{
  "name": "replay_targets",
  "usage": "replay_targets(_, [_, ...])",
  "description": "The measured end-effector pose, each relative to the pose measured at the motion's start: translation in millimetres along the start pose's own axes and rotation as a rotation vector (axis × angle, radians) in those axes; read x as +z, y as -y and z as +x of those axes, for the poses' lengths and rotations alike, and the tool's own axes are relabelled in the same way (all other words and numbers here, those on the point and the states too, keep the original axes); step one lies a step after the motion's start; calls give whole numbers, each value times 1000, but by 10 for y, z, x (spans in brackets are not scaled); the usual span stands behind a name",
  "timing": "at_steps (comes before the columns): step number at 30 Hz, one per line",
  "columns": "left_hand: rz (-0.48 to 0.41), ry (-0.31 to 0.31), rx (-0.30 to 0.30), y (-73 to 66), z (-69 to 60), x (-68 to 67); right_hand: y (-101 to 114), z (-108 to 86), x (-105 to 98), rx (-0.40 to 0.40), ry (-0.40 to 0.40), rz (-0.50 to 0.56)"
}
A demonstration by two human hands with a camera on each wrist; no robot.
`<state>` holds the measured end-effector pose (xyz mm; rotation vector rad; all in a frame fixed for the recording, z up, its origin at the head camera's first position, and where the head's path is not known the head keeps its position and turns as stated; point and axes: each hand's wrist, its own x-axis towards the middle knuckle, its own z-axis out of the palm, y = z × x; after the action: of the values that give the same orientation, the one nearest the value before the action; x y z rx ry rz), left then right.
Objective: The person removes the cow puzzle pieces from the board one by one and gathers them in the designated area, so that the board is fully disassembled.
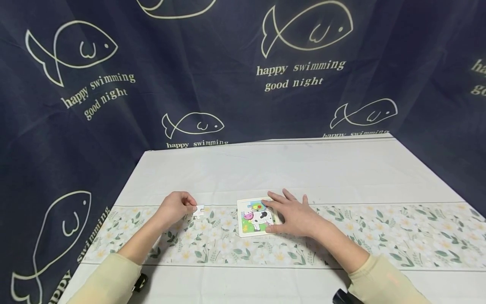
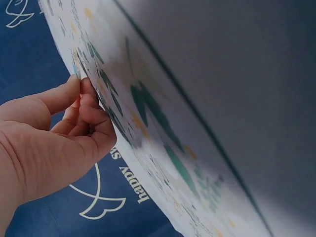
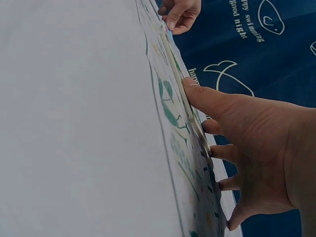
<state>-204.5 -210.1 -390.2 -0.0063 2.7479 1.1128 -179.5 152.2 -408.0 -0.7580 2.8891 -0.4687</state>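
Observation:
My left hand [image 1: 176, 210] pinches a white-faced jigsaw piece [image 1: 199, 210] between thumb and fingers, at or just above the floral band left of the puzzle. In the left wrist view only a thin sliver of it shows beyond the fingertips. A framed cow puzzle [image 1: 247, 228] lies flat near the middle of the table, showing a black-and-white cow on green. Across its right side rests my right hand [image 1: 294, 216], fingers spread and thumb at the near edge, hiding part of the picture. Edge-on in the right wrist view, the puzzle frame [image 3: 176, 69] runs under the thumb.
A white tablecloth [image 1: 265, 169] with a floral band [image 1: 387, 236] covers the table. Behind and at the sides hangs a dark blue curtain [image 1: 235, 76] printed with fish and lettering. Black wrist devices [image 1: 343, 297] show at both sleeves.

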Motion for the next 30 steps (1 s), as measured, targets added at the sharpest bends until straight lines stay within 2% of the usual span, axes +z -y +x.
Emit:
replay_targets(6, [-3,1,-26,-30,-30,-6,-5,-1,-3,0,-1,10])
replay_targets(13, [14,16,10,-33,-49,10,-3,-8,-6,5,-4,12])
replay_targets(16, [37,-10,19,-37,-37,26,-7,-3,0,5,-2,8])
replay_targets(20, [50,-58,58,-69,-23,54,-11,-4,-1,3,-3,7])
replay_targets(23, [25,-62,90,-115,-24,80,-12,-8,-6,3,-4,9])
replay_targets(30, [-99,-19,105,-268,-28,191,-4,-5,-14,2,2,12])
